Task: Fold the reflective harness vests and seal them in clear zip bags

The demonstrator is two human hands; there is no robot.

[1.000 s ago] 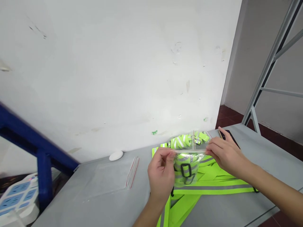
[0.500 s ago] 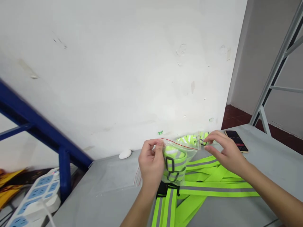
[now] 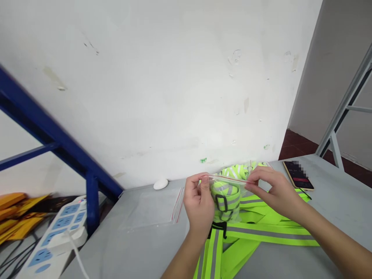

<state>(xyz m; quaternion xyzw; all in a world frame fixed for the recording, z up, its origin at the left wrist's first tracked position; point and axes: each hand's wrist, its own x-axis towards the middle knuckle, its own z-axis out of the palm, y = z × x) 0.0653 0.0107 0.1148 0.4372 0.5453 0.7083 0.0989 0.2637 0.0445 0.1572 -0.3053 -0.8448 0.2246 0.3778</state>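
My left hand (image 3: 200, 204) and my right hand (image 3: 271, 190) both pinch the top edge of a clear zip bag (image 3: 228, 201), one at each end of its red-lined seal. Inside the bag sits a rolled neon-green reflective strap with a black buckle. The bag hangs just above a spread neon-green reflective vest (image 3: 261, 228) with grey stripes on the grey table (image 3: 139, 248). Another bagged green strap (image 3: 236, 169) lies behind, against the wall.
An empty clear zip bag (image 3: 157, 207) lies flat to the left. A small white oval object (image 3: 161, 184) rests by the wall. A phone (image 3: 298, 175) lies at the right. A white-and-blue power strip (image 3: 55, 236) sits left below a blue frame (image 3: 58, 141). A grey rack leg (image 3: 343, 116) stands right.
The view shifted left and down. My right hand came back onto the bag's top edge, and both hands now pinch the seal; the bag sits slightly lower and further right.
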